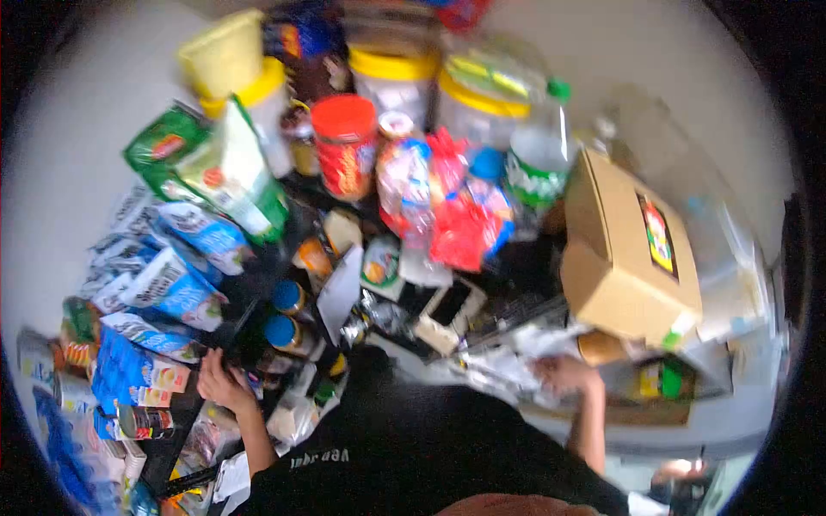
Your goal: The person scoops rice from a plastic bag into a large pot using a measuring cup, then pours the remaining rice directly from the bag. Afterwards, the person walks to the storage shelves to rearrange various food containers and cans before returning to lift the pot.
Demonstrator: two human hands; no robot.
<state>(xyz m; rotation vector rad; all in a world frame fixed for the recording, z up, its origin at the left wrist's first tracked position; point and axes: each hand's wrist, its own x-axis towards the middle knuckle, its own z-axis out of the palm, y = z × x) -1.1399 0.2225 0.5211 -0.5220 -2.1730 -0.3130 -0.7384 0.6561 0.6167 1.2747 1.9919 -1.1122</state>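
Note:
My left hand (225, 383) is at the left, beside a stack of blue cartons (129, 370) and below several blue-and-white pouches (176, 288). Its fingers stretch out with nothing visible in them; whether it touches the cartons I cannot tell. Two jars with blue lids (281, 330) stand to its right. At the right, my right hand (566, 376) is over crumpled white plastic or paper (508, 365), below a cardboard box (632, 249). Motion blur hides its fingers, so a grip on the white material cannot be made out.
A red-lidded jar (344, 146), a green-capped bottle (540, 155), red plastic bags (465, 230) and yellow-lidded tubs (392, 77) crowd the back. Green-and-white pouches (232, 176) lean at the back left. A white phone-like box (450, 311) lies mid-table.

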